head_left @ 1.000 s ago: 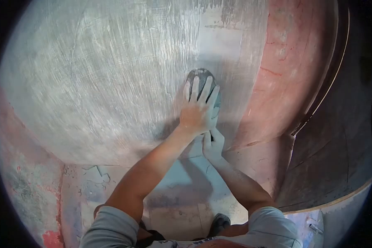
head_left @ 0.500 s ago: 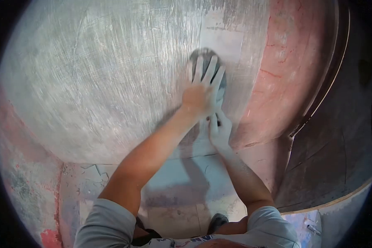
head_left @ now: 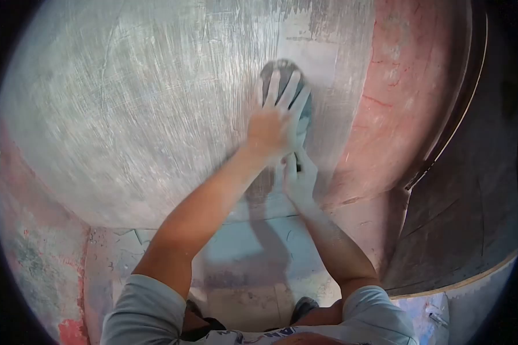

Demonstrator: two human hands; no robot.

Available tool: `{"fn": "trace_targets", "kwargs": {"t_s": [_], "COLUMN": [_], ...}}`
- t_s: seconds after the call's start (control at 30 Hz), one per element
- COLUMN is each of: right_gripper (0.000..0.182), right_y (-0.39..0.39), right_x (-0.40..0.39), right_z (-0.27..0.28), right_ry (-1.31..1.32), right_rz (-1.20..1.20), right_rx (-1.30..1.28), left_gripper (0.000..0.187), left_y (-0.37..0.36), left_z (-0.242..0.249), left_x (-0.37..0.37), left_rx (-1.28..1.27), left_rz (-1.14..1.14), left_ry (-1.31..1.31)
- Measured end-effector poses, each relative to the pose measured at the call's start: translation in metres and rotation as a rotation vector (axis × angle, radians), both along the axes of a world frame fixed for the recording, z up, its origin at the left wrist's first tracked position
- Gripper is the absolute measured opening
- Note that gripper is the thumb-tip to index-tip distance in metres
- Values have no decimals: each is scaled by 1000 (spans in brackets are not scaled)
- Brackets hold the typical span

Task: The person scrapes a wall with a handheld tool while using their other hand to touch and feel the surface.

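A dark, round-ended sanding pad (head_left: 301, 117) lies against the large curved grey surface (head_left: 155, 98). My left hand (head_left: 272, 118) is spread over the top of the pad, its fingers straight and apart, pressing it flat. Just below, my right hand (head_left: 300, 177) has its fingers curled round the pad's lower end. That end is mostly hidden by my hands, and dust whitens my fingers. Fine streaks and scratches cover the grey surface around the pad, with a smooth pale patch (head_left: 309, 57) above it.
A reddish band (head_left: 400, 86) borders the grey surface on the right. Beyond it a dark curved panel (head_left: 449, 213) with a raised edge curves down to the floor. Below are a bluish ledge (head_left: 230, 244), floor tiles (head_left: 244, 302) and my feet. At left stands a worn red and grey surface (head_left: 46, 253).
Both hands and the sanding pad have shifted slightly left, and the pad a little upward, along the grey surface. The left hand stays spread on the pad.
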State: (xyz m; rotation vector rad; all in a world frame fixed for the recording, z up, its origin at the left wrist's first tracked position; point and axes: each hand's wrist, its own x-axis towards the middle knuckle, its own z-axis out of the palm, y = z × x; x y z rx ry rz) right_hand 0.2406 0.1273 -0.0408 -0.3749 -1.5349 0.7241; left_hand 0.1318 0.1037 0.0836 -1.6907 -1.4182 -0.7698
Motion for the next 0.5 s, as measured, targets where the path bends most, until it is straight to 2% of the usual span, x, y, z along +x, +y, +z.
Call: {"fn": "trace_targets", "kwargs": {"t_s": [0.03,0.1,0.13,0.17,0.23,0.27,0.3,0.33,0.37,0.43,0.5], "right_gripper": [21,21,21,21,22,23,24,24,22,20,21], "right_y": [-5,-3,-8,-7,-6,-5,-8,-7,-7,-4,4], "right_x": [0,-9,-12,-8,0,6,14,18,20,14,4], "right_z": [-9,-8,10,29,97,121,136,145,141,107,45], "right_ry": [-18,39,94,41,41,39,19,6,-3,-31,-17], "right_rz": [11,23,44,57,46,38,32,27,29,-5,17], "right_rx": [-18,-48,-85,-159,-81,-3,-13,-23,-15,-4,29], "left_gripper": [80,80,79,74,67,63,63,63,63,68,79], "left_y": [-8,-7,-6,5,17,5,12,20,25,17,4], "left_z": [-11,-1,8,26,78,111,113,113,111,83,38], "left_x": [4,4,2,-4,-6,6,7,8,7,3,3], "left_rx": [-66,-55,-51,52,157,-209,-212,-2,207,154,16], "left_rz": [44,47,59,7,14,157,160,96,31,32,47], "left_ry": [-17,-5,4,33,71,5,5,-3,-9,44,0]}}
